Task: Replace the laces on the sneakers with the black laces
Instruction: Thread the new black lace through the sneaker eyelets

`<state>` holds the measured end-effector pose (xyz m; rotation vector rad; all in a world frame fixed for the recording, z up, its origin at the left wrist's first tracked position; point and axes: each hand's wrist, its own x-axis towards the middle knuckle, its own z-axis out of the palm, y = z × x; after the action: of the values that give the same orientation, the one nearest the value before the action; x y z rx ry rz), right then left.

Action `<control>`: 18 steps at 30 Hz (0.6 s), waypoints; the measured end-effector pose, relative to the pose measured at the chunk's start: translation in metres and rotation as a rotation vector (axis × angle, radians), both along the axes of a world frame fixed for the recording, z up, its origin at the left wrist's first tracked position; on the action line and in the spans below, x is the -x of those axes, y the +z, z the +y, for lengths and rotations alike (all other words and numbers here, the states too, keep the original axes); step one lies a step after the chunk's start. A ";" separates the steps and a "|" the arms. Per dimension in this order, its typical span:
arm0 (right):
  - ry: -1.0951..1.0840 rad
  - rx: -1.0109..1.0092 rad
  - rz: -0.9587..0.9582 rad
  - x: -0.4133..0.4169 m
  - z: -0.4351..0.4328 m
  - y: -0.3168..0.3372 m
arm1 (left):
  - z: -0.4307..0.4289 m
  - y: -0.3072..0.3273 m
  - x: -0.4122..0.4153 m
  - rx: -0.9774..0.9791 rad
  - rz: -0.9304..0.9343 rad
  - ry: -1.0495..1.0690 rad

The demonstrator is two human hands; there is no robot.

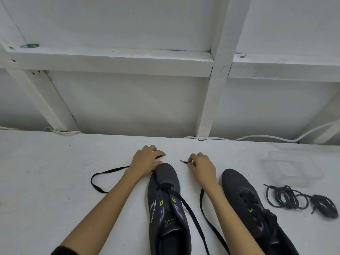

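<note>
Flat black lace: threaded only through the lowest eyelets of the dark grey knit sneaker with purple and green marks, which stood toe-away at the middle of the white table. Both tails ran long. One looped out on the table to your left, and the other trailed off the near edge of view.

Your left hand rested at the toe, fingers curled over one tail, its tip poking out past them. Your right hand pinched the other tip between thumb and fingertips, just beside the toe.

Likely reason: tips brought level to even both tails before crossing upward.

The matching second sneaker stood to the right and showed dark lacing; which lace, you couldn't tell from here.

Beyond it lay a tangle of dark grey round laces, presumably the pulled ones, and a clear plastic container.
</note>
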<state>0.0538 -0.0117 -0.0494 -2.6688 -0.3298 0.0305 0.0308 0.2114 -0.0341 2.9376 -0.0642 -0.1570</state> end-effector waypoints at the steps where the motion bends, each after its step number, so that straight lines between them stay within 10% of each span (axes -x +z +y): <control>1: 0.001 -0.106 0.051 0.002 -0.001 0.004 | -0.001 -0.001 -0.001 0.006 -0.037 0.016; 6: 0.081 -0.780 0.420 0.043 -0.010 0.045 | -0.002 -0.006 0.000 0.081 -0.074 0.090; 12: 0.294 -0.711 0.705 0.093 -0.031 0.066 | 0.003 0.009 0.024 0.753 -0.269 0.317; 18: 0.174 -0.534 0.345 0.092 -0.021 0.051 | -0.016 0.032 0.079 1.032 -0.200 0.324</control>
<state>-0.0384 -0.0323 0.0014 -2.0553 -0.3907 0.3944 -0.0485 0.1956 -0.0017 1.8866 0.2315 0.1751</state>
